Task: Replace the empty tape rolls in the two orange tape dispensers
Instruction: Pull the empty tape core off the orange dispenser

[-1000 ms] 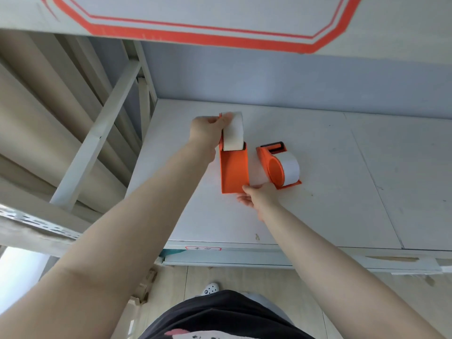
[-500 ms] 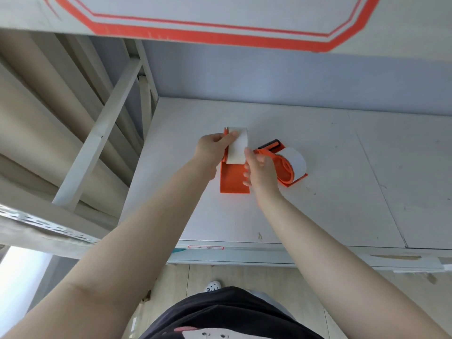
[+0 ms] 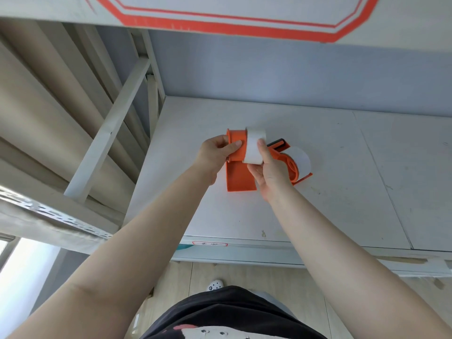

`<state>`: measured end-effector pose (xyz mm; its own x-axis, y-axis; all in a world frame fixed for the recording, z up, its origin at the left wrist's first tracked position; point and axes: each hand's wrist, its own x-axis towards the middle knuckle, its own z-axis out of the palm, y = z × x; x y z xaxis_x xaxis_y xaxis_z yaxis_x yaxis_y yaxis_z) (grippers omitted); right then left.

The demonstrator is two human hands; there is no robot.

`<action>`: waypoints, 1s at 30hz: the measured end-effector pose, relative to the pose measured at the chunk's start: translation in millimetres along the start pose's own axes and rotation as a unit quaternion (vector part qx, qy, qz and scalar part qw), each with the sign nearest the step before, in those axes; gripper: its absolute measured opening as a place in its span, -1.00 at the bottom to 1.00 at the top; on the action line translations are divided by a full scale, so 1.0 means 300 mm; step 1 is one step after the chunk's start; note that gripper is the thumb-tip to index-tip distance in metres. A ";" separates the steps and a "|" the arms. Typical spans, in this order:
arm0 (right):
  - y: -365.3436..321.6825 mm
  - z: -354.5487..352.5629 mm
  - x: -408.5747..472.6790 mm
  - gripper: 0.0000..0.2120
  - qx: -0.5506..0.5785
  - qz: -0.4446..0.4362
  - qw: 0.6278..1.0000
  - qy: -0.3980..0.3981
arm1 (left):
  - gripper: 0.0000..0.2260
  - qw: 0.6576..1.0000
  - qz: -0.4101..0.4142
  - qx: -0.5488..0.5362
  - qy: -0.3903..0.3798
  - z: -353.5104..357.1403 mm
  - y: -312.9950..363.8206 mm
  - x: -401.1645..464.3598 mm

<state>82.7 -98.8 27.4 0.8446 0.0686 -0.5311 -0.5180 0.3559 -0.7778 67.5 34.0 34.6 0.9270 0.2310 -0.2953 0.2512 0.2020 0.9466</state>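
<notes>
Both hands clasp smooth white roll (image 3: 254, 149) on orange plastic hub (image 3: 236, 145)

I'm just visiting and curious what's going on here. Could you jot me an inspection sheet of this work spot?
Surface: white table, scuffed, small marks.
Job's things: held dispenser, white roll partly on its hub; second dispenser lying on the table, holding a white roll.
Clutter: nothing seen.
Hands: left hand grips the hub; right hand grips the roll.
Cables: nothing seen.
Surroundings: white metal frame left, blue-grey wall behind.
</notes>
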 end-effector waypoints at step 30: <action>0.074 -0.186 -0.262 -0.73 -0.013 -0.046 0.999 0.004 | -0.74 0.998 -0.043 0.014 -0.046 0.155 -0.082 -0.300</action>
<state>-2.9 -148.2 33.0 0.8873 0.0297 -0.4602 -0.4426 0.3352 -0.8317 -9.1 -36.1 43.8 0.9232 0.1246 -0.3635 0.3372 0.1909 0.9219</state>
